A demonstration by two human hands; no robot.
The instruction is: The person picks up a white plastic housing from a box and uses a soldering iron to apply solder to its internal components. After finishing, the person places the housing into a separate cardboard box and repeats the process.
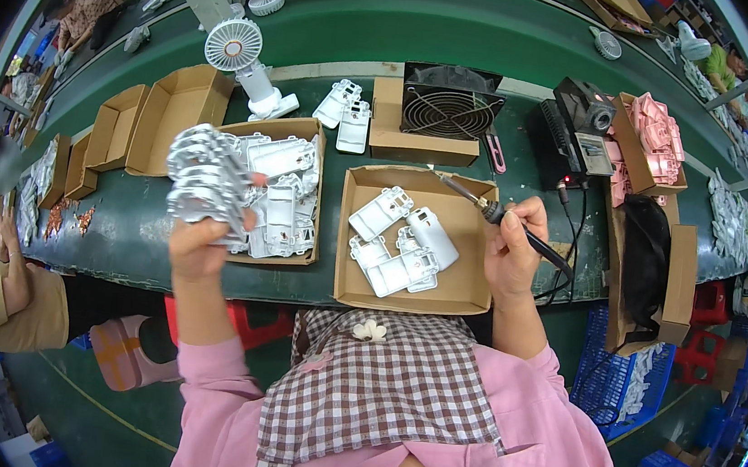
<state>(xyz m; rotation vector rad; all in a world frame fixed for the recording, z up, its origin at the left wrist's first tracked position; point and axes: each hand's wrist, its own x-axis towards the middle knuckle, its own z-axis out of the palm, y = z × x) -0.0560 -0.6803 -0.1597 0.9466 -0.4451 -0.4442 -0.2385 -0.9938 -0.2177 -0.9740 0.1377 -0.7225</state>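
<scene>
My left hand (199, 247) is closed around a blurred stack of white plastic housings (206, 170), raised over the left side of a cardboard box (318, 228) full of similar parts (281, 210). In my right hand (518, 249) is a soldering iron (493, 211), gripped like a pen, its thin metal tip pointing up and left. The tip hangs above the far right part of a shallow cardboard box (410, 305) in front of me. Several white plastic housings (396, 268) lie loosely inside that box, one showing its smooth outer side.
Behind the boxes stand a white handheld fan (234, 46), a black fume fan (449, 105), a pink-handled cutter (495, 152) and a black soldering station (567, 135). Pink housings (653, 135) fill a box at right. A cable (580, 228) trails from the station. Co-workers sit at left (12, 296).
</scene>
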